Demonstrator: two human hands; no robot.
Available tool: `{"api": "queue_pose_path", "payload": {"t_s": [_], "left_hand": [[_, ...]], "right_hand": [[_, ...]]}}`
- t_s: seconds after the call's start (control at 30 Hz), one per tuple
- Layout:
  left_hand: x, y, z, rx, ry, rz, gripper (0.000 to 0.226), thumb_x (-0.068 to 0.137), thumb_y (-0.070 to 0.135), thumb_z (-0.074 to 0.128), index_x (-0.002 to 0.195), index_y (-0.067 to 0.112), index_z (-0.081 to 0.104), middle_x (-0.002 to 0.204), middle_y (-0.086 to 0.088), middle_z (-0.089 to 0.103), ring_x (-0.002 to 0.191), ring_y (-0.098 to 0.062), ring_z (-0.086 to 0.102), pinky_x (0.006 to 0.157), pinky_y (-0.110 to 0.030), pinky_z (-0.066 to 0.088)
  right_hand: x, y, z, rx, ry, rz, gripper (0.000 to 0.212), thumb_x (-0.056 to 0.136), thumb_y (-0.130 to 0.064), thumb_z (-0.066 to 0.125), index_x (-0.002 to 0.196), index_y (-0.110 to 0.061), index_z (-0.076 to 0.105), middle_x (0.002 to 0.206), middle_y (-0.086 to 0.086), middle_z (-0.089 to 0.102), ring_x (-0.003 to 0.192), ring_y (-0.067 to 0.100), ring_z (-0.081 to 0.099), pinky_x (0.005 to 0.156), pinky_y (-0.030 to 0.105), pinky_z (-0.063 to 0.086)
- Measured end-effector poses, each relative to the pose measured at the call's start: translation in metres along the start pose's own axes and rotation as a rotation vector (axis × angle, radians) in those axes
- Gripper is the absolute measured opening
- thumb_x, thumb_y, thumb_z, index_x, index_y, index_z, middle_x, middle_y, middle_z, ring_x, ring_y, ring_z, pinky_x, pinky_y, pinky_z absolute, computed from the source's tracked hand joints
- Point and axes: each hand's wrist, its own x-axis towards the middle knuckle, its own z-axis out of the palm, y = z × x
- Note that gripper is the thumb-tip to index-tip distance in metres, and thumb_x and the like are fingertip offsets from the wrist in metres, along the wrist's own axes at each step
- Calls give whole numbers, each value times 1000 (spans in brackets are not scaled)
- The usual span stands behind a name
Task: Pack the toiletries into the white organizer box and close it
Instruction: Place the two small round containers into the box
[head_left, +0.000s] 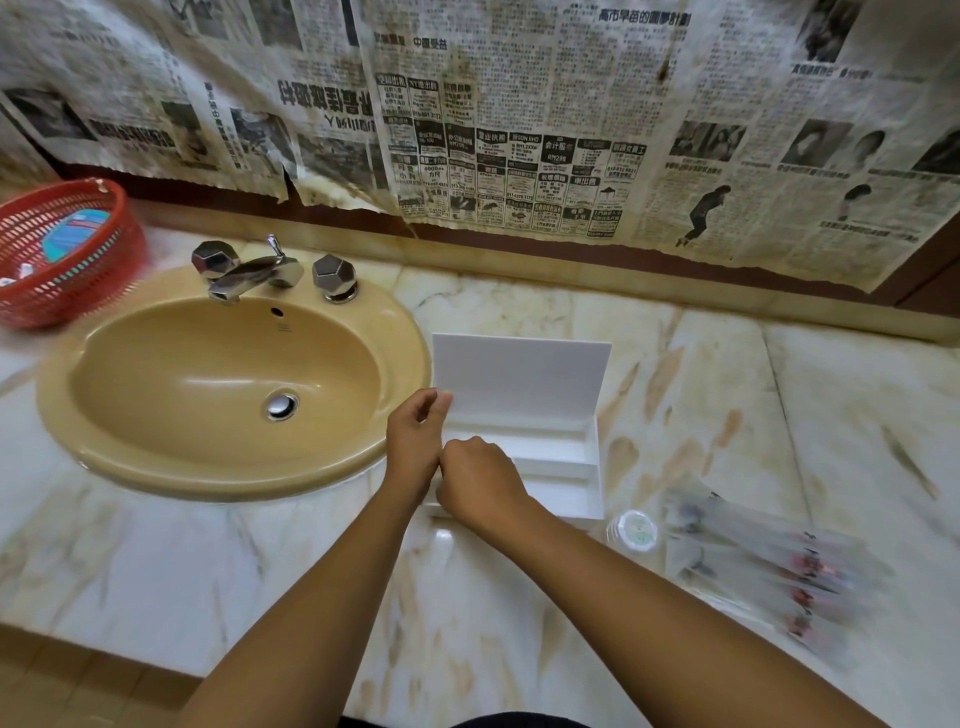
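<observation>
- The counter (675, 374) is pale marble with tan veins and fills the lower frame from edge to edge.
- Newspaper (519, 104) covers the wall behind it, with torn lower edges hanging over a dark band.
- The sink (228, 395) is a tan oval basin set into the counter at the left, with a chrome drain in its floor.
- The basket (57, 254) is red plastic mesh and stands at the far left, just beside the sink rim; something blue and white lies inside, too blurred to name.
- The box (545, 452) is white and sits on the counter just right of the sink, with its lid (519, 374) standing upright at the back. Thin dividers split the inside into long compartments, and those in view hold nothing.
- Clear packets (753, 551) lie on the counter right of the box, well blurred, with red and dark contents that I cannot identify.
- The left hand (415, 441) is at the box's left edge, fingers curled, thumb and fingertips near the lid's lower left corner; whether they pinch it I cannot tell.
- The right hand (480, 480) is over the box's near left corner, knuckles up and fingers curled under; what they grip, if anything, is hidden.
- The tap (249, 273) is chrome, with a faceted knob on each side of the spout.
- A small round jar (634, 530) with a pale lid stands near the box's right front corner, touching the packets.
</observation>
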Motion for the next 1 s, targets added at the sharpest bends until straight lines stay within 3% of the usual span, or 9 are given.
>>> {"api": "queue_pose_path", "payload": {"t_s": [0.13,0.23,0.37,0.47,0.53,0.7,0.83,1.0], "left_hand": [[0,0,1,-10,13,-3,25,98,19,59,87,-4,62,75,-6,53,70,-11,44,66,-21,39],[0,0,2,-13,9,5,23,98,19,59,84,1,63,72,0,53,67,-8,43,64,-16,39],[0,0,1,-10,6,12,24,98,19,59,82,2,61,72,-1,52,67,-8,43,65,-20,38],[-1,-1,1,-1,8,20,26,98,20,58,88,-3,62,76,-8,55,71,-12,45,69,-24,40],[-1,-1,2,18,10,33,27,99,19,57,86,-4,61,73,-7,52,68,-11,43,67,-25,38],[-1,-1,3,94,32,74,29,99,18,56,72,7,52,60,7,41,56,-4,36,59,-19,33],[-3,-1,4,127,35,116,31,99,20,55,71,10,49,59,8,38,55,-5,34,56,-18,31],[-3,-2,4,126,33,125,31,100,22,55,75,3,52,64,5,39,57,-5,34,57,-17,32]], "right_hand": [[-1,7,6,42,-23,63,23,91,-8,49,70,-11,40,81,9,47,75,27,45,64,30,33],[-3,9,6,47,-40,90,40,91,-9,50,60,-16,26,68,4,37,74,26,42,64,31,32],[-2,9,8,115,-93,139,34,91,-9,51,61,-13,34,69,5,41,72,26,46,60,30,35],[-2,10,8,171,-74,150,12,90,-10,51,82,-4,57,90,12,59,75,26,52,64,31,44],[-4,11,8,190,-54,140,18,89,-12,52,98,-4,64,100,13,64,83,28,59,73,34,53],[-16,15,-3,204,70,57,26,89,-18,55,113,-13,66,107,8,67,99,26,62,81,32,50],[-31,28,-21,178,220,45,24,88,-15,55,108,-17,66,104,3,65,98,22,59,71,25,40],[-57,62,-35,90,297,178,18,83,-7,51,96,-15,60,100,2,57,93,22,53,69,28,37]]}}
